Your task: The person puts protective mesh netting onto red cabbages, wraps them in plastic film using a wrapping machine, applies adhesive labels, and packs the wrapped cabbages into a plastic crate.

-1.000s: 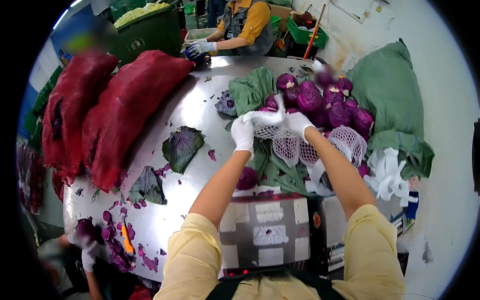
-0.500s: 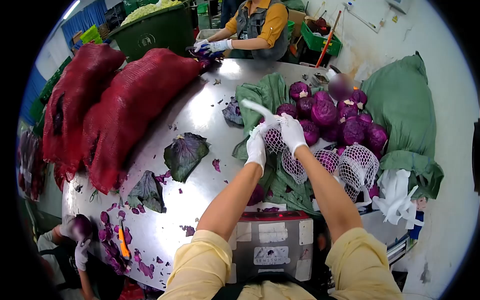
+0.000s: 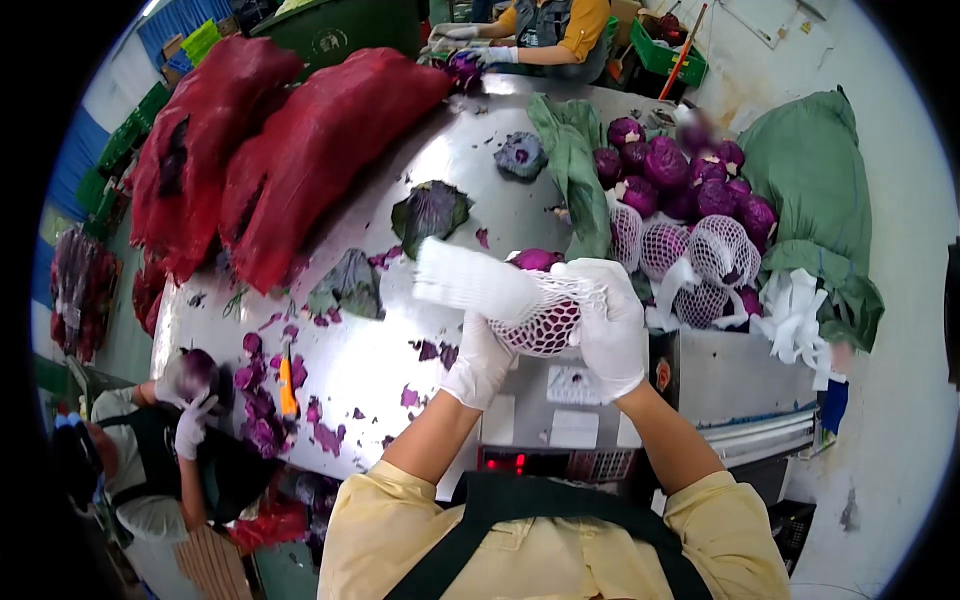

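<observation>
A purple cabbage in a white foam net sleeve [image 3: 548, 312] is held between my two gloved hands, above the grey scale. The sleeve's loose end points left, and bare purple shows at the top. My left hand [image 3: 480, 365] is closed on the sleeve's lower left, its fingers partly hidden behind it. Around the right side wraps my right hand [image 3: 612, 325]. Right of the hands, several netted cabbages [image 3: 722, 250] lie in front of a heap of bare purple cabbages [image 3: 668, 165]. White foam net sleeves [image 3: 795, 315] are piled near the table's right edge.
Red mesh sacks [image 3: 330, 140] fill the back left of the metal table [image 3: 410, 345]. An orange-handled knife [image 3: 288, 385] lies among purple scraps. A green sack [image 3: 808, 180] stands at right. The scale [image 3: 520, 462] shows red digits. Co-workers are at lower left and at the back.
Both hands have come away from the heap towards my body, bringing the netted cabbage over the scale. My view has tilted down. The co-worker at lower left still holds a cabbage.
</observation>
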`<state>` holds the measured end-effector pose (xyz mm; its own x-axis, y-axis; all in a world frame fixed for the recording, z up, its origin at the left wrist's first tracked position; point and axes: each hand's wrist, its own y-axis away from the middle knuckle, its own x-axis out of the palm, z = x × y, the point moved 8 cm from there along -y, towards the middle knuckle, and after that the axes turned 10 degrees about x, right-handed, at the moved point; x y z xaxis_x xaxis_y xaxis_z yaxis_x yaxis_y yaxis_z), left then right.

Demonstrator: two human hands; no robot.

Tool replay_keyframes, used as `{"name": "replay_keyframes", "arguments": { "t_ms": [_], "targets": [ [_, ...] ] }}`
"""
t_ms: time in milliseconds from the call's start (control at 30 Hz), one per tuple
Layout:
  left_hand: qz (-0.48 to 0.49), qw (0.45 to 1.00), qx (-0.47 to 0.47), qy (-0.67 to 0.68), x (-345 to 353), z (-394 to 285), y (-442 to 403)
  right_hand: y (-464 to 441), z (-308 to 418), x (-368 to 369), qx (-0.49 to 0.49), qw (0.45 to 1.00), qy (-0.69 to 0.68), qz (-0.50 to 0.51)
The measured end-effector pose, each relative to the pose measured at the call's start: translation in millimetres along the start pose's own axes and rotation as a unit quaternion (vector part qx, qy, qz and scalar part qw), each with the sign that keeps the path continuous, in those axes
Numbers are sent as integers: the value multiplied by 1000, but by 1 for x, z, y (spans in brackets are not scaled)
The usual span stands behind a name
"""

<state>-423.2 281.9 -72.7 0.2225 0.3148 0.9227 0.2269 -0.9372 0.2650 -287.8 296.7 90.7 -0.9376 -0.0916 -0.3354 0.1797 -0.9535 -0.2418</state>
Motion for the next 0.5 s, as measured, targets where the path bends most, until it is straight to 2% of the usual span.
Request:
{"name": "replay_keyframes", "arguments": {
  "t_ms": [67,100,133,167,200,233,267,300,333,367,400,467,500],
  "targets": [
    [48,997,-21,-63,-62,8,4,33,11,13,70,984,-141,78],
    [71,992,-34,-94,-93,12,11,51,-1,19,183,946,-224,149],
    [132,961,-18,-241,-90,1,37,69,1,20,239,907,-279,205],
    [188,905,9,-381,-87,-10,64,82,17,12,188,930,-204,239],
    [196,918,-30,-344,-50,-22,104,96,34,9,136,944,-128,273],
    [202,927,-69,-308,-12,-34,144,122,16,22,406,765,-446,226],
    [105,976,-187,29,9,-29,169,135,15,19,411,764,-447,221],
    [168,949,-250,89,17,-30,185,161,12,20,461,723,-425,289],
    [59,979,-193,3,-1,-31,191,187,11,19,507,676,-401,353],
    [126,969,-208,45,1,-24,196,204,15,19,501,656,-372,425],
    [192,952,-222,88,8,-19,202,219,14,21,501,660,-305,470],
    [209,951,-211,84,4,-17,211,241,37,20,508,577,-278,577],
    [205,939,-248,122,16,-19,215,242,54,21,493,585,-289,576]
  ]
}}
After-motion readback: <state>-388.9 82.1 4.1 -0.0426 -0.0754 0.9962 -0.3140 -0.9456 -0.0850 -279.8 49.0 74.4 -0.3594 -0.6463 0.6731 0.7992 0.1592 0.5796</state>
